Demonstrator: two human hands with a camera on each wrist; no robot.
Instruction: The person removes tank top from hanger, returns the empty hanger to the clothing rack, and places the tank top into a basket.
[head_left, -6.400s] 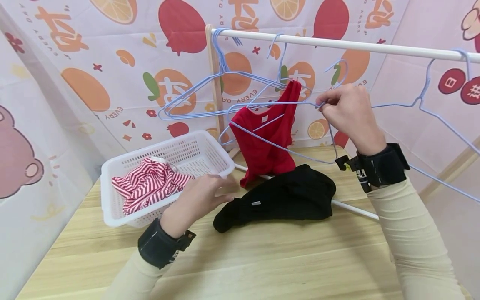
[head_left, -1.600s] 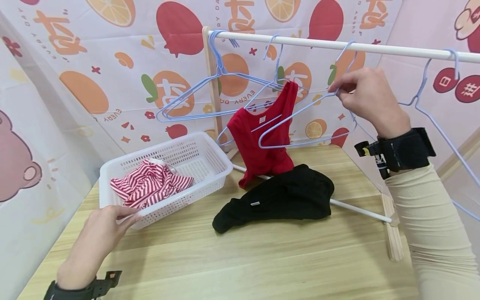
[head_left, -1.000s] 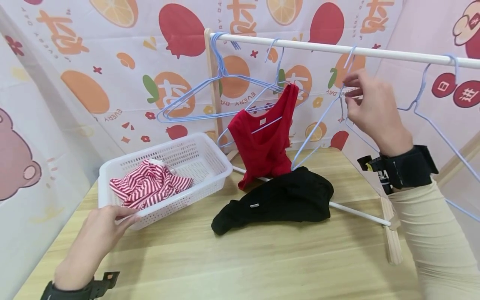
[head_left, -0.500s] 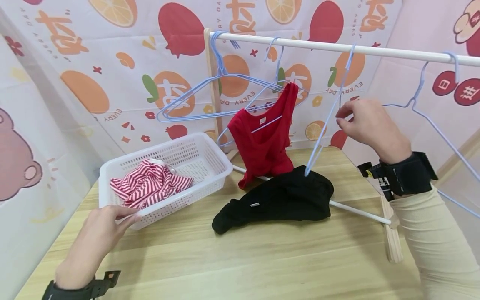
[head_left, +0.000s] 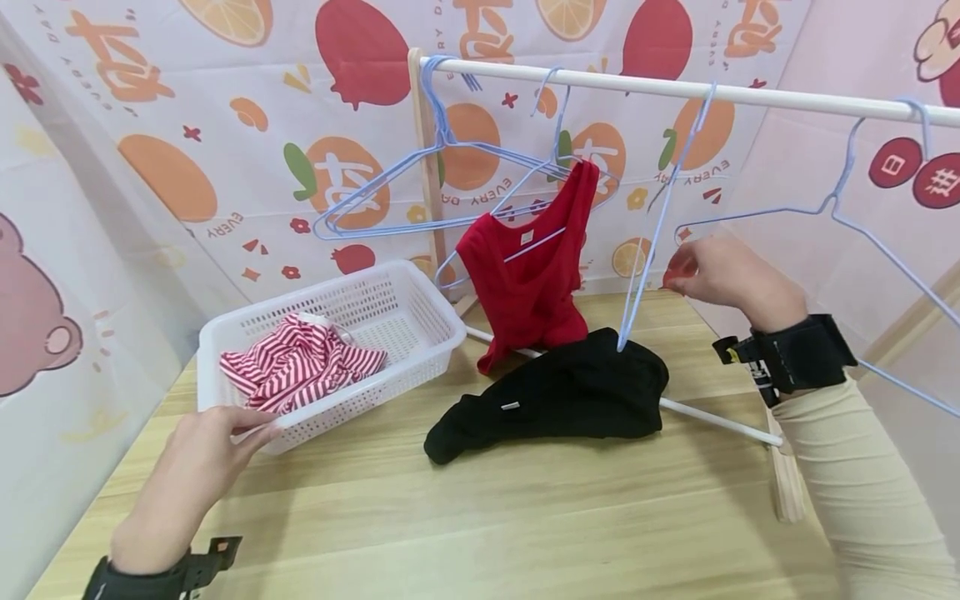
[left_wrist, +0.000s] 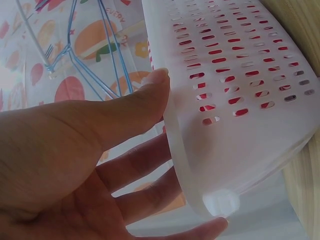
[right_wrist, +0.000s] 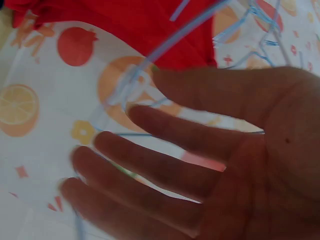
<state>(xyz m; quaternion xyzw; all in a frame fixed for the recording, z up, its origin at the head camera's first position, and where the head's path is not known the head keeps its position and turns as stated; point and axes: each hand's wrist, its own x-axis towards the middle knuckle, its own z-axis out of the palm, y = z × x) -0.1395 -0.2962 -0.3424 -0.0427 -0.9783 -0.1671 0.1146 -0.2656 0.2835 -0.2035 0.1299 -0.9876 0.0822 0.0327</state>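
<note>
Looking through the head view first, we find the white basket (head_left: 401, 379) on the wooden table (head_left: 480, 533), a red-and-white striped garment (head_left: 300, 362) bunched inside it. We see the left hand (head_left: 202, 462) gripping the basket's near rim, while the right hand (head_left: 731, 271), well to the right of the basket, hangs with loosely bent fingers and holds nothing. Just past the basket's right end, a red tank top (head_left: 525, 292) hangs below the white rail (head_left: 637, 83); farther right of the basket, a bare blue hanger (head_left: 655, 237) hangs nearly edge-on, near the right hand. Its low corner overlaps the black garment (head_left: 570, 392) lying right of the basket; we cannot tell whether they touch. From the left wrist, we see the thumb at the basket's rim and fingers reaching behind it. From the right wrist, we see released, parted fingers before blurred blue wire (right_wrist: 165, 46).
</note>
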